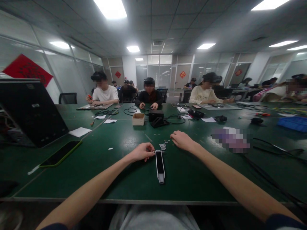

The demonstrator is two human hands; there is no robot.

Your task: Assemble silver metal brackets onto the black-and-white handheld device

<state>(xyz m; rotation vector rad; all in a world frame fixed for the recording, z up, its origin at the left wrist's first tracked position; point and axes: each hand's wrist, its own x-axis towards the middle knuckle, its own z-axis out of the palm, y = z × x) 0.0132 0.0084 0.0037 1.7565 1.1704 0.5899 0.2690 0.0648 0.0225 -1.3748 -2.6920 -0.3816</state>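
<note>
The person's hands are apart on the green workbench (192,182), the left hand (141,152) curled at the top end of a narrow black-and-white strip (160,166), whether gripping it cannot be told, while the right hand (182,141) rests palm-down beside a small metal bracket (162,146), keeping both within easy reach.

Shared electronics assembly workroom: long green benches (192,182) under ceiling panel lights (133,49), with glass partitions (64,76), seated workers (104,94), coiled cables (106,112) and small metal parts (165,141).
</note>
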